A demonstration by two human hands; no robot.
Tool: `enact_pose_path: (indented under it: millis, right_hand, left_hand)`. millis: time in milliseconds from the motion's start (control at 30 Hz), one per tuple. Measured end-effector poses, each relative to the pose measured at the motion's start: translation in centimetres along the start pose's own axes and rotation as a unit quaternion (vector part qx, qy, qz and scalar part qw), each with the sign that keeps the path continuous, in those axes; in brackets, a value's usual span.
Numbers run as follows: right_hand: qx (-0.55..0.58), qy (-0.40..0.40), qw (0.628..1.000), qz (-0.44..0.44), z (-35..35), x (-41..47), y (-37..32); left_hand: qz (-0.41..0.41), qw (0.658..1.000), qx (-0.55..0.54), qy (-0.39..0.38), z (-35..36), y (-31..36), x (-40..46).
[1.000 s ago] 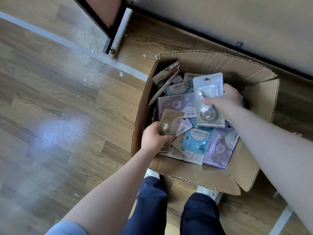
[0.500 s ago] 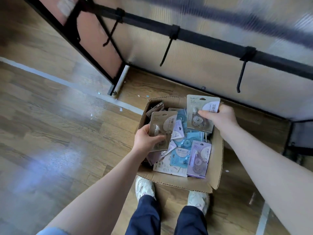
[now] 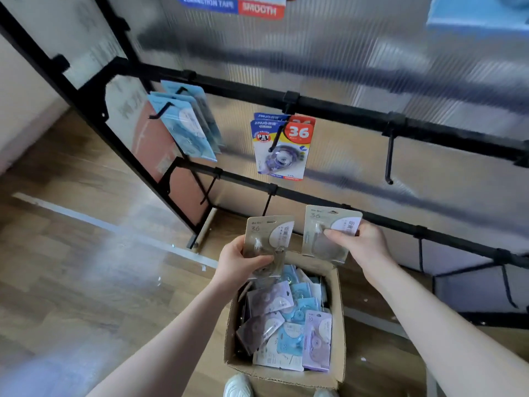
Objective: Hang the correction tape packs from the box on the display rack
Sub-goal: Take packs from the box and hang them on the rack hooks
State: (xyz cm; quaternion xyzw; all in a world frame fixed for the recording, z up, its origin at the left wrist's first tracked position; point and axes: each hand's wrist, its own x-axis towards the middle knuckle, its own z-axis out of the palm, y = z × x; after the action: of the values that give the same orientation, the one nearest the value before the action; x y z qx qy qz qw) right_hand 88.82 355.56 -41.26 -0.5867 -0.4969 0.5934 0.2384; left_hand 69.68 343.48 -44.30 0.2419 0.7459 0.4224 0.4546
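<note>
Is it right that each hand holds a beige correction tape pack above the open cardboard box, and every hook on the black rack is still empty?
Not quite. The left hand and right hand do each hold a beige pack above the cardboard box, but the head view shows light blue packs and blue-and-red packs already hanging on hooks; others are empty.

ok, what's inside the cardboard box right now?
The cardboard box holds a loose heap of correction tape packs, purple, blue and white, lying overlapped. Whatever lies beneath the top layer is covered. The left hand and its beige pack hide the far corner.
</note>
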Motion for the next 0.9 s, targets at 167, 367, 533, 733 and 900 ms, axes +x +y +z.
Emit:
enact_pose_path:
  millis: [167,367,533,733,900]
  right_hand:
    - [0.019,0.005,0.999,-0.033,-1.1,-2.4,-4.5]
    - [0.032,0.035,0.997,-0.064,-3.3,-5.4,-7.9]
    - [0.047,0.068,0.994,-0.073,-5.4,-7.9,-10.1]
    - [0.073,0.111,0.987,-0.091,-8.2,-10.6,-12.3]
    - [0.103,0.145,0.979,-0.101,-11.1,-12.7,-13.6]
  left_hand:
    - [0.048,0.999,-0.002,-0.009,-1.3,4.5,-1.3]
    - [0.084,0.996,0.001,-0.032,-1.5,9.1,-2.9]
    - [0.108,0.993,0.008,-0.048,-1.3,12.7,-4.4]
    - [0.159,0.984,0.025,-0.079,-0.1,17.5,-6.4]
    - [0.196,0.976,0.025,-0.093,1.6,20.5,-8.6]
